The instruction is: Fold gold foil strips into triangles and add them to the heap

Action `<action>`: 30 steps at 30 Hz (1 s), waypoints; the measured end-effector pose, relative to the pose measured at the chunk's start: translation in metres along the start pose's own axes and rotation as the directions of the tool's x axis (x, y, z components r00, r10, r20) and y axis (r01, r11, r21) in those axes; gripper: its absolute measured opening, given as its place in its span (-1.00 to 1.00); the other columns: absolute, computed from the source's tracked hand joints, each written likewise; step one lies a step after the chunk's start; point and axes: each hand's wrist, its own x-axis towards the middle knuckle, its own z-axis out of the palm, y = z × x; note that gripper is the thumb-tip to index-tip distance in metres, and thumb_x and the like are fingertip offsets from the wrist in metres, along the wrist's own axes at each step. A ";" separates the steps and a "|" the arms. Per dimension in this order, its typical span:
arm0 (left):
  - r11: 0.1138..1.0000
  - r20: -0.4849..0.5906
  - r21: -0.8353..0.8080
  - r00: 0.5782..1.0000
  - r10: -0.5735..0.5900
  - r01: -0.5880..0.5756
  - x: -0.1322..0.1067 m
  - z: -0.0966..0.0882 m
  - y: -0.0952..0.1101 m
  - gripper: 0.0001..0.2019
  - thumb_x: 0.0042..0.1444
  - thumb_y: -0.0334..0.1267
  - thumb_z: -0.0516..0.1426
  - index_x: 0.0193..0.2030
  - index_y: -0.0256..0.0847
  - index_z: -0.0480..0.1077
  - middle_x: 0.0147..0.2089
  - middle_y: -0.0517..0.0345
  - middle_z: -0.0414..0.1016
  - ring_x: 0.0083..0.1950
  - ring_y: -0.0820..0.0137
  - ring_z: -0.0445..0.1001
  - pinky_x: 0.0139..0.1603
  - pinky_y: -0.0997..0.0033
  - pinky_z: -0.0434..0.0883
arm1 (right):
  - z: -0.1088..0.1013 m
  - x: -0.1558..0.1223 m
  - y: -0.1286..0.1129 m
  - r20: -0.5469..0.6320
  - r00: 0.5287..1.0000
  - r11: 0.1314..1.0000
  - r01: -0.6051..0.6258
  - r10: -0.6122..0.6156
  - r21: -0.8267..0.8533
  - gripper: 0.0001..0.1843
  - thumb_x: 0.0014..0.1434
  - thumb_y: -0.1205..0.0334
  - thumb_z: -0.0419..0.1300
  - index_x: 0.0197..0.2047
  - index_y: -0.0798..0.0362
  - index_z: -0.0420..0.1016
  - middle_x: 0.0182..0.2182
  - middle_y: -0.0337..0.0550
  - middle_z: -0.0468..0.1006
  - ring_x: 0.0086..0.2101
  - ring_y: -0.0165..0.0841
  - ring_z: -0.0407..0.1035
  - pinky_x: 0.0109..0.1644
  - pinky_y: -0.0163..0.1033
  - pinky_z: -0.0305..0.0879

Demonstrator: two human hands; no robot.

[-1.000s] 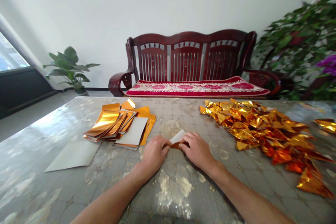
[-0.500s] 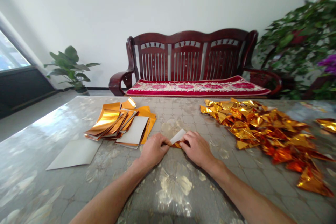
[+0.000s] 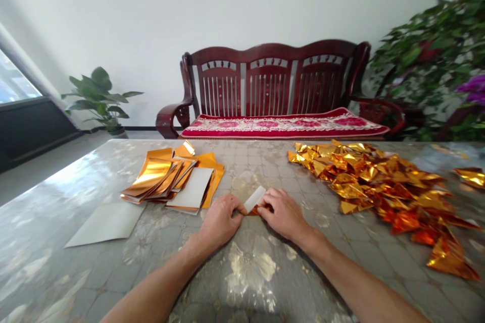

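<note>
Both my left hand [image 3: 219, 221] and my right hand [image 3: 282, 215] pinch a small folded piece of gold foil paper [image 3: 254, 200] between them on the table. Its white backing stands up as a flap, and its orange-gold side shows low between my fingers. Left of my hands lies a stack of gold foil sheets [image 3: 159, 177] with white backs, fanned out. A loose white sheet [image 3: 106, 223] lies in front of that stack. To the right of my right hand spreads a heap of folded gold foil triangles [image 3: 373, 186].
The marble-patterned table [image 3: 242, 174] has a glossy surface. Beyond its far edge stand a dark red wooden bench [image 3: 269, 81] with a red floral cushion, a potted plant [image 3: 99, 98] and a leafy plant [image 3: 424, 55]. A window [image 3: 15, 78] is at far left.
My hands stay pinched on the folded piece, and its white flap leans slightly more to the left. The view has shifted only a little.
</note>
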 end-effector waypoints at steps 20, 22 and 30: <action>0.989 -0.094 0.136 0.994 -0.049 0.062 -0.001 0.008 0.020 -0.86 0.13 -0.21 0.20 -0.42 -0.12 0.56 -0.18 0.11 0.48 -0.07 0.27 0.40 0.05 0.26 0.30 | 0.002 0.003 0.009 0.007 0.998 0.991 0.056 -0.057 0.120 -0.76 0.15 0.29 0.25 -0.55 0.03 0.43 -0.41 -0.24 0.46 -0.29 -0.37 0.33 -0.15 -0.28 0.19; 0.989 -0.091 0.137 0.995 -0.045 0.057 0.000 0.008 0.019 -0.85 0.13 -0.22 0.20 -0.42 -0.12 0.56 -0.18 0.11 0.48 -0.06 0.27 0.40 0.06 0.25 0.30 | 0.001 0.003 0.009 0.006 0.998 0.988 0.066 -0.067 0.138 -0.73 0.17 0.30 0.24 -0.56 0.03 0.41 -0.41 -0.24 0.46 -0.29 -0.37 0.33 -0.14 -0.27 0.19; 0.989 -0.100 0.143 0.995 -0.022 0.036 -0.001 0.008 0.018 -0.83 0.14 -0.17 0.22 -0.42 -0.13 0.55 -0.18 0.10 0.47 -0.05 0.26 0.39 0.07 0.23 0.29 | 0.002 0.004 0.006 0.008 0.999 0.992 0.031 -0.032 0.121 -0.76 0.10 0.37 0.26 -0.57 0.05 0.39 -0.41 -0.22 0.45 -0.29 -0.36 0.32 -0.16 -0.28 0.19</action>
